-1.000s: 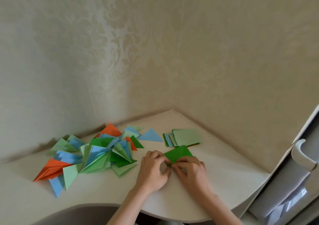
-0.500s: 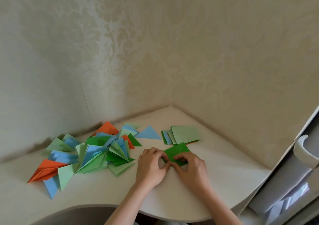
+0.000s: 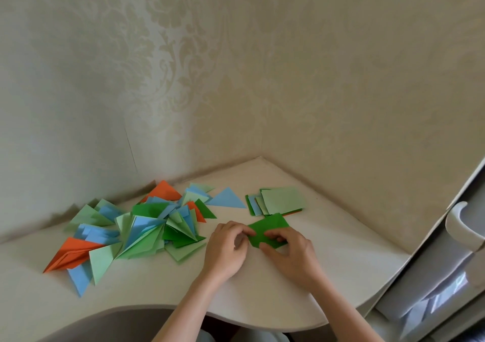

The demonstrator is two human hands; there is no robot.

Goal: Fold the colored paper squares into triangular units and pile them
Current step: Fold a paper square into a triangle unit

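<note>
Both forearms reached in from the near edge of the pale surface (image 3: 328,276), converging on a dark green paper (image 3: 270,227) lying flat toward the right side. The left hand (image 3: 227,249) had its fingers curled, pinching the paper's left edge. The right hand (image 3: 291,252) curled over the paper's near side, fingertips pressing and gripping it. Just beyond the paper lay a stack of unfolded squares (image 3: 282,200), light green on top. To the left spread the pile of folded triangles (image 3: 147,226) in orange, blue and green, near the left hand but apart from it. Bare surface stretched to the right of the hands, up to the rounded edge beside a white door handle (image 3: 459,226).
</note>
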